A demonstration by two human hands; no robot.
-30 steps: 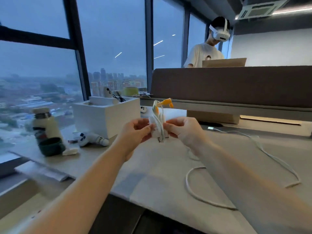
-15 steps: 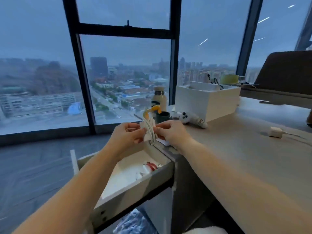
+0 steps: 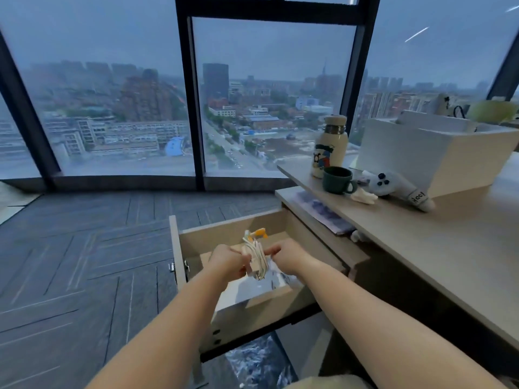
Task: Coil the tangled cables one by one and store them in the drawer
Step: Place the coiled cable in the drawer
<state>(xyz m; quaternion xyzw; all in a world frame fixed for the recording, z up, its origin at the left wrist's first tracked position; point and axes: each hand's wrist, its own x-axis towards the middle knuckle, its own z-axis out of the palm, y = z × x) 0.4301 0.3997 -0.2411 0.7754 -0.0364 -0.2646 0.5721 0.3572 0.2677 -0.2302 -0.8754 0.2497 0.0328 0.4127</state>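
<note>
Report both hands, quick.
Left hand: grips the coiled white cable with the orange end.
Right hand: pinches the same cable's other side.

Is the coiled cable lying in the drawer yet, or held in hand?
Held. The left hand grips the coiled cable and the right hand pinches it, over the open drawer; whether it touches anything below, cannot tell.

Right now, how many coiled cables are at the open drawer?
1. The coiled cable is over the open drawer, held between the left hand and the right hand. Others may lie in the drawer, hidden under the hands and arms.
</note>
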